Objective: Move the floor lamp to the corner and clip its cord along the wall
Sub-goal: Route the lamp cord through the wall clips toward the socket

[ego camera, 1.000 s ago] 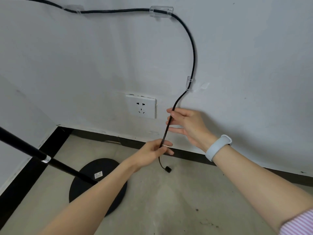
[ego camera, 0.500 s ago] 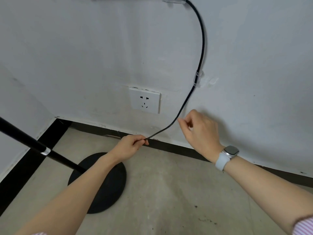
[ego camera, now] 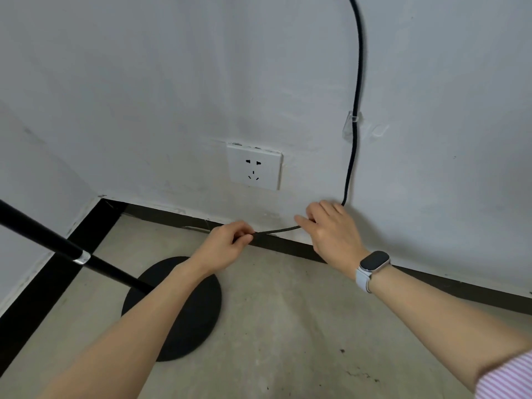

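Observation:
The black cord point(ego camera: 357, 82) runs down the white wall through a clear clip point(ego camera: 351, 125), then bends left near the floor. My right hand point(ego camera: 328, 226) pinches the cord at that bend, against the wall just above the black baseboard. My left hand point(ego camera: 227, 243) is closed on the cord's free end, pulling a short stretch taut between both hands. The plug is hidden in my left fist. The floor lamp's round black base point(ego camera: 187, 326) rests on the floor in the corner, its black pole point(ego camera: 57, 246) slanting up to the left.
A white wall socket point(ego camera: 254, 169) sits left of the cord, above my hands. A black baseboard point(ego camera: 431, 283) lines both walls. Bare concrete floor point(ego camera: 302, 341) spreads to the right of the lamp base. A watch is on my right wrist.
Both hands have moved down toward the baseboard, drawing the cord's lower end from a hanging line into a low, nearly level stretch. The camera view has tilted down.

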`<act>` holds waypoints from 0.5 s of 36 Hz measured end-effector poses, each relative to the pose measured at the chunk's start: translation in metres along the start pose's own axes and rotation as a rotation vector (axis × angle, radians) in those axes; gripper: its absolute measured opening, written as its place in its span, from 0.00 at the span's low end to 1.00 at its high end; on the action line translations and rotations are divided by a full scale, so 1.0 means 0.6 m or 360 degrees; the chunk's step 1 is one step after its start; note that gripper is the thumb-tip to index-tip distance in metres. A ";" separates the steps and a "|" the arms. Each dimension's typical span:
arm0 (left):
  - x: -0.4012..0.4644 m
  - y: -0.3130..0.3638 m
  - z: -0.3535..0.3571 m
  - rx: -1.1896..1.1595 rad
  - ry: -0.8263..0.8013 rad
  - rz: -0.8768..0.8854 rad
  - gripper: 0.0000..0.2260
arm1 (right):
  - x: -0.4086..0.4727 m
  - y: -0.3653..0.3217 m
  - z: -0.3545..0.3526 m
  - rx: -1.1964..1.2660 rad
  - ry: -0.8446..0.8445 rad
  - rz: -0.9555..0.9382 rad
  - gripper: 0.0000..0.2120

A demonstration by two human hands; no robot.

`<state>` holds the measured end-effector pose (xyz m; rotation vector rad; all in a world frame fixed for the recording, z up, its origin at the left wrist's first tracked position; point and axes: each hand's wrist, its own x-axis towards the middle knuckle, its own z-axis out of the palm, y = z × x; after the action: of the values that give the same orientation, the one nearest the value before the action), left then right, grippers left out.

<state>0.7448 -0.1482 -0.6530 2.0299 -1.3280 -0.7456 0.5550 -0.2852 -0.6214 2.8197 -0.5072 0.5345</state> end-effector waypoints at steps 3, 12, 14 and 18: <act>0.003 -0.021 -0.002 0.0068 0.0127 -0.0045 0.04 | -0.003 0.000 0.006 -0.0078 -0.0073 0.0007 0.13; 0.010 -0.038 -0.013 0.0263 0.0599 -0.0149 0.06 | 0.027 -0.035 0.039 -0.0023 -0.0040 -0.0134 0.19; 0.006 -0.041 -0.017 0.0327 0.0650 -0.0158 0.06 | 0.036 -0.043 0.048 -0.0033 -0.0012 -0.0158 0.20; 0.003 -0.043 -0.011 0.0435 0.0593 -0.0125 0.05 | 0.049 -0.048 0.069 -0.0095 0.0100 -0.0195 0.14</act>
<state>0.7655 -0.1406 -0.6677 2.3055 -1.1861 -0.2044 0.6042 -0.2788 -0.6519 2.7455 -0.3299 0.5718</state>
